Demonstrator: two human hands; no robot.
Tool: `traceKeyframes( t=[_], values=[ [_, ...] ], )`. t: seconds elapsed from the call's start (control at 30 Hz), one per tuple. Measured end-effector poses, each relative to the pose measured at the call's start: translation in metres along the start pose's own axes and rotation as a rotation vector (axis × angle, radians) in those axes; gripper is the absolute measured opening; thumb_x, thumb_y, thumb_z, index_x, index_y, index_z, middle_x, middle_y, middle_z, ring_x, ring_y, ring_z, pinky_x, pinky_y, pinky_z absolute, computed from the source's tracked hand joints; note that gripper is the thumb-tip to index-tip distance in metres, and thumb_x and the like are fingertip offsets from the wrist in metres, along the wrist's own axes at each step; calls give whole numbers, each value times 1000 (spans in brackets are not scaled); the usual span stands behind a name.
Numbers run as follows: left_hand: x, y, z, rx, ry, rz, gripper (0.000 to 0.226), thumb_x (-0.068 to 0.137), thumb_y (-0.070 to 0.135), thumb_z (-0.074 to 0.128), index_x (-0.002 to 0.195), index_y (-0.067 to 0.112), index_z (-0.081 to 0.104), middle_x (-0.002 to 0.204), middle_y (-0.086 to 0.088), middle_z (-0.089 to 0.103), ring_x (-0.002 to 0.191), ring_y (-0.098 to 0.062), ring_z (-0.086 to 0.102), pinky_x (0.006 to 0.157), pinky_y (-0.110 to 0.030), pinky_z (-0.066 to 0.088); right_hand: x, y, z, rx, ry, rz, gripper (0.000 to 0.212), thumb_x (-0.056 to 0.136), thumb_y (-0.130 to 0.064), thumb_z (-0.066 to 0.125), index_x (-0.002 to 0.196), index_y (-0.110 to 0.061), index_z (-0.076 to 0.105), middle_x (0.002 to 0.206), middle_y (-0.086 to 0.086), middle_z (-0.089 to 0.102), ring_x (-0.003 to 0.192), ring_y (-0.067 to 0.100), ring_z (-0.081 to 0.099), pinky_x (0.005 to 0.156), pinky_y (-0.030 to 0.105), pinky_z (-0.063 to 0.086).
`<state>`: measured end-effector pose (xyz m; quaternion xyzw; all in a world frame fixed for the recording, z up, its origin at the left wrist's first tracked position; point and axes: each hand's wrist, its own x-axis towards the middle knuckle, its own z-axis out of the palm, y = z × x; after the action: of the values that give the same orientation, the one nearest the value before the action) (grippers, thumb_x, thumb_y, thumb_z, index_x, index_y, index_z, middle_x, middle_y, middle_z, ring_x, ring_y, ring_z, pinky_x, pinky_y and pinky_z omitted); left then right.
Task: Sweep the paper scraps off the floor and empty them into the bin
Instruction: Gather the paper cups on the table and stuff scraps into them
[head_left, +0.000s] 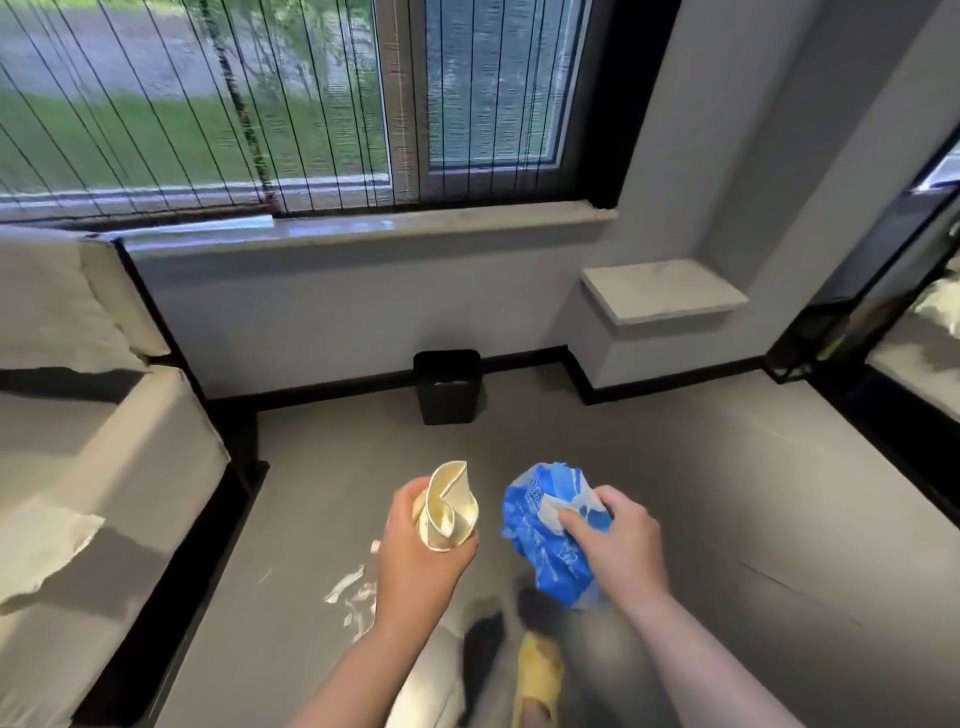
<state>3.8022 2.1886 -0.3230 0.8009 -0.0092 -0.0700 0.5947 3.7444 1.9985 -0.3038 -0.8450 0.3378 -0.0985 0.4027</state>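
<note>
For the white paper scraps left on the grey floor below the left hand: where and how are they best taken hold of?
Judging by shape, pinch the white paper scraps at their raised, crinkled upper end, coming straight down from above. They lie flat and thin on the grey floor, so a sideways approach finds no edge. Both hands are full.

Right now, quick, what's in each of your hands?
Left hand: closed around a crumpled cream paper.
Right hand: closed around a crumpled blue bag.

One head-worn camera looks forward and down, near the hands, toward floor (675, 493) and window wall (337, 312).
</note>
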Motion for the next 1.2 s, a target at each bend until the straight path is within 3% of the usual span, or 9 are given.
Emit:
traceKeyframes(
  t=[0.23, 0.37, 0.5, 0.57, 0.7, 0.9, 1.03, 1.2],
  values=[
    [109, 13, 70, -1, 58, -42, 60, 68, 3, 81, 106, 37, 51, 99, 9, 65, 87, 6, 59, 67, -7, 43, 139, 0, 0, -34, -95, -34, 17, 79, -28, 73, 74, -19, 59, 70, -9, 66, 67, 9, 61, 57, 27, 46],
    [173, 38, 101, -20, 165, -69, 61, 68, 3, 82, 104, 39, 49, 97, 7, 64, 83, -4, 61, 69, -22, 49, 221, -12, -15, -54, -141, -52, 19, 80, -30, 72, 72, -22, 57, 70, -10, 65, 66, 4, 61, 51, 19, 41],
    [228, 50, 123, -53, 254, -90, 61, 67, -3, 82, 106, 31, 49, 95, 9, 61, 77, 8, 58, 70, -28, 50, 296, -29, -4, -51, -153, -52, 20, 79, -25, 73, 72, -15, 57, 68, -5, 65, 65, 11, 60, 50, 17, 38],
    [250, 48, 128, -33, 272, -108, 62, 66, -3, 83, 109, 26, 50, 96, 11, 60, 80, 11, 57, 72, -24, 49, 323, -37, 10, -31, -175, -46, 21, 79, -25, 73, 70, -14, 57, 67, -4, 64, 63, 14, 58, 51, 22, 38],
    [308, 41, 130, -36, 306, -145, 60, 69, 2, 84, 111, 28, 50, 97, 14, 60, 81, 10, 57, 67, -15, 44, 375, -48, 41, -37, -260, -60, 16, 79, -25, 72, 73, -18, 59, 68, -7, 66, 60, 4, 59, 48, 15, 39],
    [422, 46, 127, -46, 323, -165, 62, 71, 1, 82, 115, 27, 48, 98, 18, 58, 83, 7, 55, 63, -6, 39, 459, -79, 79, -116, -313, -84, 22, 79, -32, 74, 70, -22, 57, 66, -11, 63, 61, 0, 57, 51, 15, 41],
    [484, 43, 124, -24, 305, -184, 62, 70, 5, 83, 113, 33, 48, 99, 18, 60, 86, 6, 56, 64, -10, 38, 511, -101, 112, -99, -334, -59, 22, 79, -31, 74, 69, -22, 57, 65, -8, 64, 59, 2, 58, 52, 18, 40],
    [530, 31, 131, -46, 336, -198, 63, 69, -3, 83, 114, 26, 50, 102, 13, 60, 85, 11, 56, 68, -4, 41, 557, -114, 145, -88, -360, -29, 24, 79, -33, 75, 66, -22, 57, 62, -14, 63, 55, 3, 56, 48, 18, 36]
  ],
)
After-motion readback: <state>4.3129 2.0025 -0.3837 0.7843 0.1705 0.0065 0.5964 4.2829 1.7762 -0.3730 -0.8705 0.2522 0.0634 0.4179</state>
